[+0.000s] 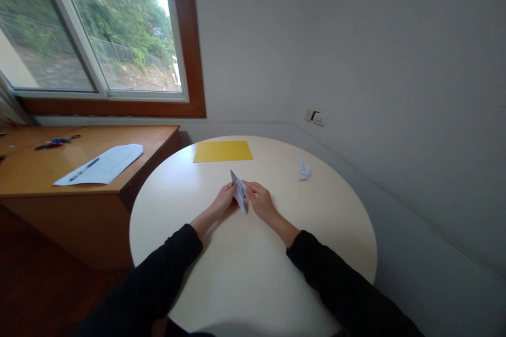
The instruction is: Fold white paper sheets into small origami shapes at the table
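A small folded piece of pale blue-white paper [238,189] stands up between both my hands over the middle of a round cream table [253,268]. My left hand [223,200] pinches its left side. My right hand [259,201] grips its right side with the fingertips. Both arms wear black sleeves. A yellow sheet [223,151] lies flat at the table's far edge, beyond the hands. A crumpled white paper [304,169] sits to the far right of the hands.
A wooden desk [59,179] stands to the left under a window, carrying a white sheet [103,164] with a pen [84,169] and small items at the back. Grey walls close in behind and to the right, with a socket [316,117].
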A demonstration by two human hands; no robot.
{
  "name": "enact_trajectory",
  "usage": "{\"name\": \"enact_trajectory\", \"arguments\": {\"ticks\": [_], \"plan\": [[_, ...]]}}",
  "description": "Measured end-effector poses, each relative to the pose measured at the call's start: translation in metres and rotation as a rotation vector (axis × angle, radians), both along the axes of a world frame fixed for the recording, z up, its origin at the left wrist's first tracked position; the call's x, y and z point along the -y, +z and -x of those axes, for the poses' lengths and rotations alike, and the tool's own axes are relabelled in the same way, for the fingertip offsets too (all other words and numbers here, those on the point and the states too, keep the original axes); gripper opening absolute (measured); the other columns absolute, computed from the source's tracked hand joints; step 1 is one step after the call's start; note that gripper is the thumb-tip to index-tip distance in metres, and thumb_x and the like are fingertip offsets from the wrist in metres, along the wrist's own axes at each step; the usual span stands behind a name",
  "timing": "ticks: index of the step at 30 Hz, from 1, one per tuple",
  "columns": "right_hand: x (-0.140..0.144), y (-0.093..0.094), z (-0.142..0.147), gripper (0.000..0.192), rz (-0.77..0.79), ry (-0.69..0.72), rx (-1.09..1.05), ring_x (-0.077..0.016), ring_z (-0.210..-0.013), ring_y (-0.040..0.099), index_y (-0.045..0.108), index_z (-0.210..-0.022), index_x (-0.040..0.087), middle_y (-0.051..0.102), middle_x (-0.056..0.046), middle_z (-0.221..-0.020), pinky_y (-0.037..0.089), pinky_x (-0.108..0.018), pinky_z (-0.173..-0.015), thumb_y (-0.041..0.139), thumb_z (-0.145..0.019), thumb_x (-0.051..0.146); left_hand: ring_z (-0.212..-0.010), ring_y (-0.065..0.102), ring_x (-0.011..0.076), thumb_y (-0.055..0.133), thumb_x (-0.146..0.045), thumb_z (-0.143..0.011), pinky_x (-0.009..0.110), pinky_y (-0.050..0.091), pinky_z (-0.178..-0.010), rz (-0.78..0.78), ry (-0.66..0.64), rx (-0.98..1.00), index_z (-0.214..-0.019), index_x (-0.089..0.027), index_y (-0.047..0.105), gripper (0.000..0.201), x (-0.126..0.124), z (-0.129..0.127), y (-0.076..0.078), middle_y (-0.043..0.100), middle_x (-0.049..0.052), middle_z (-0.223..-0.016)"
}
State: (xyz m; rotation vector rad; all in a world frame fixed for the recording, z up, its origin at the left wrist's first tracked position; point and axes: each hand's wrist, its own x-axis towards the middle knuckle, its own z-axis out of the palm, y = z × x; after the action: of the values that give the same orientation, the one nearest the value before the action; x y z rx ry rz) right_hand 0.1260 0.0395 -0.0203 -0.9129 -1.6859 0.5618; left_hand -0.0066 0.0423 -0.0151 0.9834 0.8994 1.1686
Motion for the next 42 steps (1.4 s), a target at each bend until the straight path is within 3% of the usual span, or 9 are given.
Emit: {"name": "enact_trajectory", "arguments": {"ticks": [12, 17, 22, 28, 34, 38, 42], "plan": [[0.001, -0.003, 0.001, 0.029, -0.079, -0.019, 0.093, -0.0183, -0.090, 0.058, 0.065, -0.103, 0.021, 0.067, -0.006, -0.095, 0.046, -0.035, -0.083, 0.043, -0.085, 0.028, -0.051, 0.052, 0.0117, 0.055, -0.061, -0.069, 0.023, 0.039, -0.048, -0.016, -0.180, 0.046, -0.077, -0.014, 0.054, 0.047, 0.001, 0.000, 0.000, 0.056, 0.002, -0.061], [0.004, -0.004, 0.004, 0.028, -0.141, -0.035, 0.181, -0.0196, -0.097, 0.054, 0.064, -0.102, 0.019, 0.062, -0.008, -0.102, 0.044, -0.036, -0.087, 0.044, -0.084, 0.025, -0.054, 0.051, 0.0091, 0.062, -0.054, -0.067, 0.021, 0.038, -0.050, -0.039, -0.194, 0.090, -0.081, -0.015, 0.054, 0.042, 0.004, -0.001, 0.002, 0.056, 0.000, -0.067], [0.008, -0.006, 0.006, 0.027, -0.179, -0.027, 0.328, -0.0215, -0.108, 0.045, 0.062, -0.105, 0.021, 0.055, -0.009, -0.114, 0.039, -0.040, -0.095, 0.047, -0.083, 0.025, -0.063, 0.056, 0.0121, 0.066, -0.046, -0.067, 0.023, 0.042, -0.059, 0.004, -0.173, 0.184, -0.087, -0.015, 0.056, 0.038, 0.006, -0.001, 0.004, 0.059, 0.003, -0.073], [0.010, -0.010, 0.007, 0.049, -0.147, 0.010, 0.482, -0.0241, -0.117, 0.036, 0.046, -0.126, 0.025, 0.044, -0.010, -0.127, 0.034, -0.045, -0.099, 0.055, -0.078, 0.024, -0.068, 0.058, 0.0147, 0.065, -0.038, -0.071, 0.025, 0.045, -0.062, 0.058, -0.138, 0.246, -0.097, -0.016, 0.056, 0.035, 0.003, 0.001, 0.002, 0.062, 0.005, -0.082], [0.003, -0.013, 0.005, 0.037, -0.015, 0.017, 0.221, -0.0207, -0.112, 0.044, 0.054, -0.117, 0.024, 0.050, -0.009, -0.119, 0.037, -0.041, -0.097, 0.049, -0.081, 0.027, -0.074, 0.059, 0.0139, 0.063, -0.026, -0.075, 0.026, 0.046, -0.071, 0.064, -0.082, 0.269, -0.099, -0.012, 0.058, 0.028, 0.004, 0.000, 0.007, 0.064, 0.007, -0.087], [-0.004, -0.013, 0.003, 0.035, 0.128, 0.035, -0.055, -0.0186, -0.102, 0.053, 0.054, -0.113, 0.021, 0.056, -0.009, -0.112, 0.048, -0.034, -0.082, 0.047, -0.080, 0.030, -0.068, 0.060, 0.0139, 0.061, -0.022, -0.076, 0.029, 0.048, -0.070, -0.001, -0.058, 0.192, -0.092, -0.010, 0.060, 0.020, 0.008, 0.001, 0.013, 0.065, 0.007, -0.078], [-0.010, -0.016, 0.000, 0.029, 0.290, 0.051, -0.195, -0.0161, -0.081, 0.061, 0.058, -0.099, 0.017, 0.064, -0.008, -0.094, 0.051, -0.030, -0.071, 0.051, -0.077, 0.034, -0.073, 0.061, 0.0151, 0.063, -0.023, -0.074, 0.029, 0.048, -0.074, -0.043, 0.022, 0.124, -0.090, -0.008, 0.062, 0.022, 0.010, 0.002, 0.015, 0.066, 0.008, -0.080]]}}
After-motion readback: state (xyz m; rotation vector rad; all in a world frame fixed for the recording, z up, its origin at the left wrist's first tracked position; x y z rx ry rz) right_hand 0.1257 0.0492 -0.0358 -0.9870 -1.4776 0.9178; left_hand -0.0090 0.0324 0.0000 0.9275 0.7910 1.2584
